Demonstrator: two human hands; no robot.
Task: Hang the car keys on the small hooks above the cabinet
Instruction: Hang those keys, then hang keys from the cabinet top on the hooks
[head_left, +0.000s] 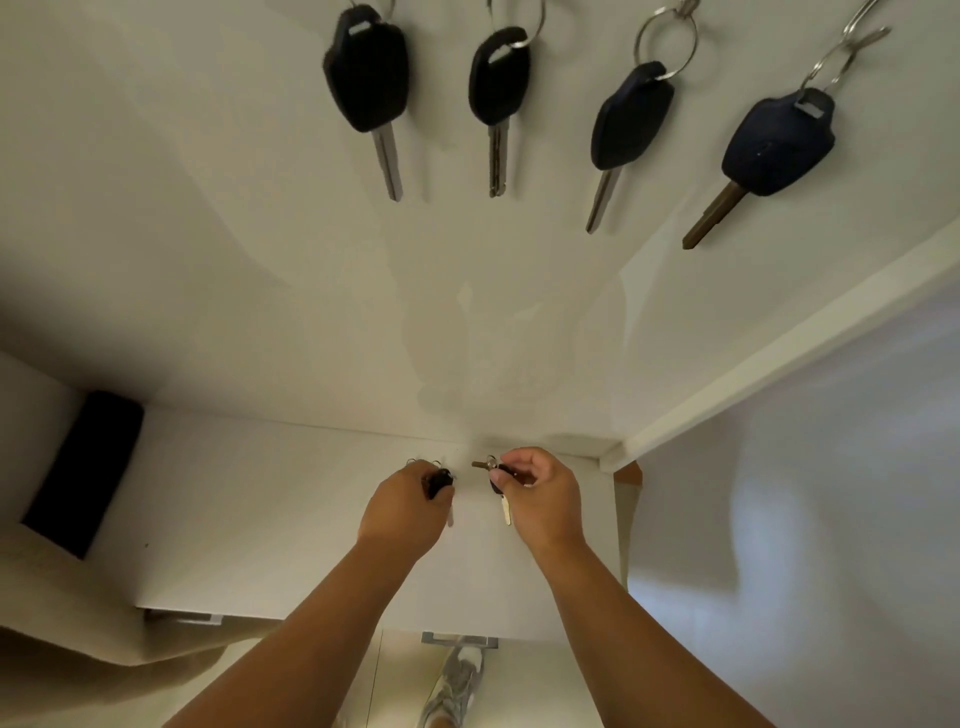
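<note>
Several black car keys hang by metal rings on the white wall at the top of the view, from one at the left (366, 78) to one at the far right (776, 145); their hooks are cut off by the frame's top edge. Down on the white cabinet top (260, 493), my left hand (405, 506) is closed around a black car key (440, 480) with a ring. My right hand (543, 496) pinches another black car key (503, 493), its silver blade pointing toward me. A small brown key (480, 464) lies just beyond the fingers.
A black rectangular object (85, 473) lies at the cabinet top's left. A white door frame (779, 358) runs diagonally on the right, with a pale wall beyond. Cabinet handles (460, 640) and a person's grey sneaker (452, 686) show below.
</note>
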